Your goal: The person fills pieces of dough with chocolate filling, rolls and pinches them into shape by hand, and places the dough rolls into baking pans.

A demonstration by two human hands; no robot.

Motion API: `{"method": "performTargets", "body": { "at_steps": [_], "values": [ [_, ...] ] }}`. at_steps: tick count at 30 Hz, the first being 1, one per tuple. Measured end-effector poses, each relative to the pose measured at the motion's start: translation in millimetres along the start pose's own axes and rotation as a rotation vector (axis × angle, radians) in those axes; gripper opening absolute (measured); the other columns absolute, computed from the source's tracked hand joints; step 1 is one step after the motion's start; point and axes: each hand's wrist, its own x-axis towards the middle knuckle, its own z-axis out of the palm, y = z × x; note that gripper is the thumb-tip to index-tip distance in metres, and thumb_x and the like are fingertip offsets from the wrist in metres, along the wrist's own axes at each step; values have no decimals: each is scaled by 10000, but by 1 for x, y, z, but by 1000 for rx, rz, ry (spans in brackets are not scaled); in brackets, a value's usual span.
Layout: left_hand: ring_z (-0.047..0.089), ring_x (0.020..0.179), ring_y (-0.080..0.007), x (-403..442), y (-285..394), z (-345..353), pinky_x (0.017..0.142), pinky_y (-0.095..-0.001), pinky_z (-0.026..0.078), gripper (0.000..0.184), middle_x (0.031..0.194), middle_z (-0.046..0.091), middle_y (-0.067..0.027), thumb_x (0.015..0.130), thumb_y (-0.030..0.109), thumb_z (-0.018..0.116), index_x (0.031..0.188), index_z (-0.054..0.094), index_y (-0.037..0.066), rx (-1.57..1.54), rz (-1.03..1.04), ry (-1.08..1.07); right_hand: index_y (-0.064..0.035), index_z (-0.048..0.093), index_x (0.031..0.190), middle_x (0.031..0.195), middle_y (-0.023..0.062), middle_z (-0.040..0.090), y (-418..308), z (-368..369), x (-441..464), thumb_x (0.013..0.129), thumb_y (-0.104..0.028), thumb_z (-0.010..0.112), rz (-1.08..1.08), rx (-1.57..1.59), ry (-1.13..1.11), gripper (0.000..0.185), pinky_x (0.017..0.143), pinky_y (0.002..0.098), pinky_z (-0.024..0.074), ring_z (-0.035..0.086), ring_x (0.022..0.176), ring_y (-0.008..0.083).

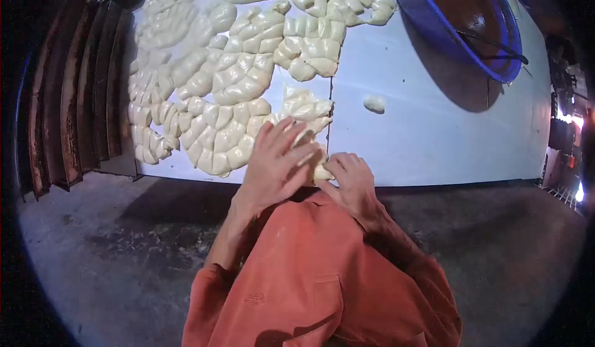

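Observation:
Many pale, glossy dough pieces point(226, 133) lie pressed together on the left part of the white table. My left hand point(279, 161) rests on the dough near the front edge, its fingers apart. Just right of it, my right hand point(350, 180) has its thumb and fingers closed on the end of a pale dough piece point(321, 172). Part of that dough is hidden under my left hand. A small loose dough lump point(374, 103) sits by itself on the table, up and to the right of my right hand.
A blue tub point(434, 28) with brown contents and a dark stick stands at the back right of the white table point(427, 142). Rusty metal trays or racks point(77, 93) stand along the left side. A dark seam runs across the table right of the dough.

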Motion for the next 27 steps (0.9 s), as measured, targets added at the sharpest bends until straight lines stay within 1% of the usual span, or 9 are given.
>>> {"method": "performTargets", "body": {
  "at_steps": [1,4,7,10,12,15,20,23,27],
  "values": [
    [341,1418,-389,-8,-4,10,1124,-673,191,533,1484,436,-152,804,273,727,1315,595,199,-13,-10,-114,-35,611,982,1025,123,646,2,3,1,760,-168,774,-60,53,36,306,805,423,479,614,937,320],
    [266,1465,-393,-15,-2,17,1144,-675,159,610,1558,346,-151,815,299,717,1393,536,226,54,-21,-169,-36,567,989,1049,135,656,10,5,-3,795,-53,710,-148,204,86,242,820,392,505,640,931,290],
    [221,1485,-399,-15,-1,18,1153,-682,115,629,1584,305,-158,854,385,688,1432,498,225,40,-52,-181,-52,509,1134,1034,150,654,16,-4,-8,850,78,625,573,1346,36,333,761,288,556,655,862,191],
    [236,1478,-396,-15,-1,24,1147,-686,125,625,1573,319,-157,879,403,678,1437,492,192,29,-45,-115,-48,486,1202,996,123,639,-1,-27,4,849,66,639,693,1440,1,401,737,278,550,653,871,190],
    [252,1470,-394,-15,-1,28,1141,-691,132,638,1557,338,-157,869,365,699,1442,486,181,44,-57,-83,-54,521,1179,974,103,620,8,-6,-2,846,32,676,563,1383,-23,378,724,304,551,660,865,211],
    [266,1464,-392,-20,-2,34,1131,-702,138,661,1546,352,-154,858,357,715,1449,478,180,32,-59,-62,-53,589,1084,1031,142,614,2,7,-6,817,-104,743,247,381,22,313,747,370,543,665,868,326],
    [265,1466,-393,-20,2,27,1119,-720,136,672,1556,342,-149,857,381,710,1452,473,181,-26,-50,-45,-68,596,1087,1050,161,668,-8,10,-14,830,-136,717,276,447,112,293,807,408,546,687,946,354],
    [293,1452,-396,-16,5,30,1106,-733,157,680,1547,357,-152,838,380,725,1440,482,176,20,3,-62,-49,622,1081,1002,158,692,-7,9,-15,852,-115,683,491,668,110,246,813,389,547,700,926,336],
    [337,1430,-366,-8,8,40,1110,-708,216,528,1483,448,-115,800,311,756,1278,599,154,74,66,-73,-50,645,1056,973,186,690,2,2,-15,857,-124,683,309,471,71,216,814,381,546,699,907,347]
  ]
}}
